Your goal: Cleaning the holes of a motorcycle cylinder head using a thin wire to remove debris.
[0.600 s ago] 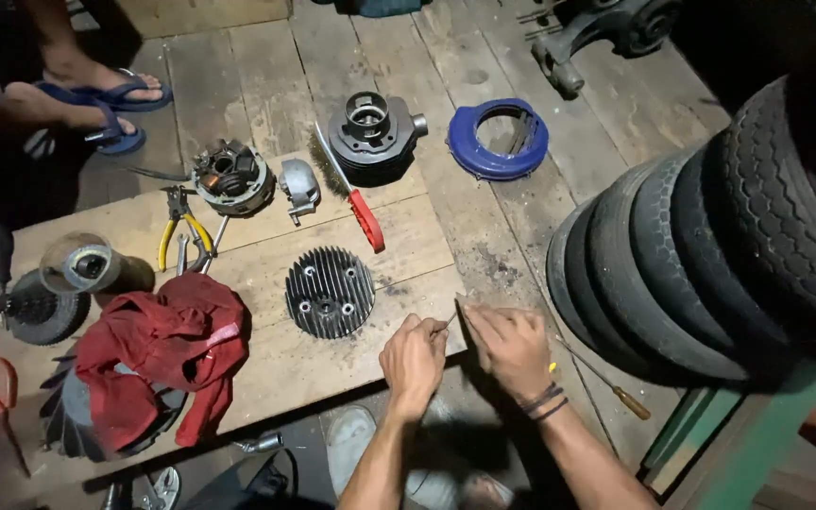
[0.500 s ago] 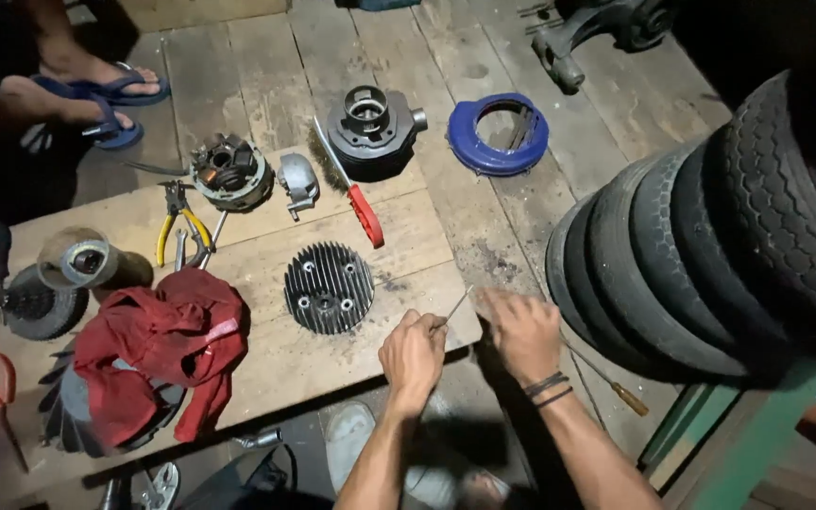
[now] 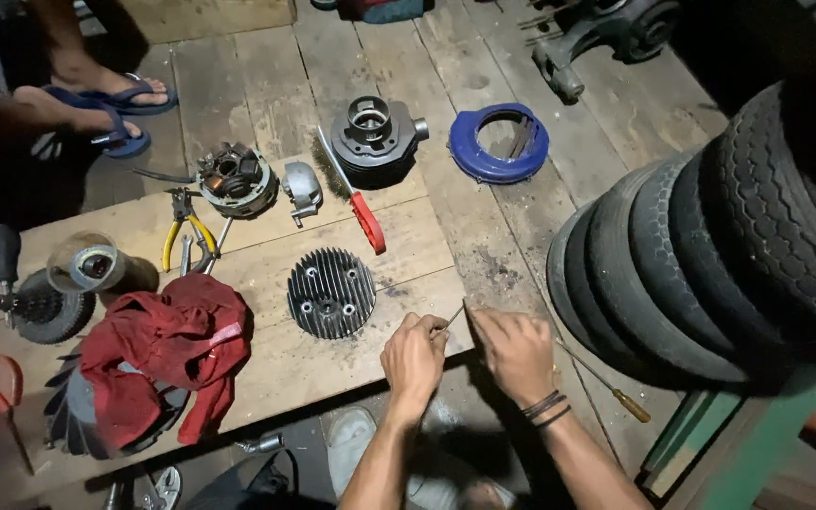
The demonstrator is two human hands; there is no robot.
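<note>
While both hands are pinching it, the thin metal pin is sitting right at the near edge of the wooden tabletop, its long axis slanting up and to the right. The left hand is closed on its lower end, and the right hand is nipping the upper tip. Just left of them the finned cylinder head is lying flat, with a red-handled wire brush beyond it.

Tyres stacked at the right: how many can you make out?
4 tyres, side by side on their edges at the right, from the innermost beside the board to the outermost. More may be hidden past the frame edge.
</note>
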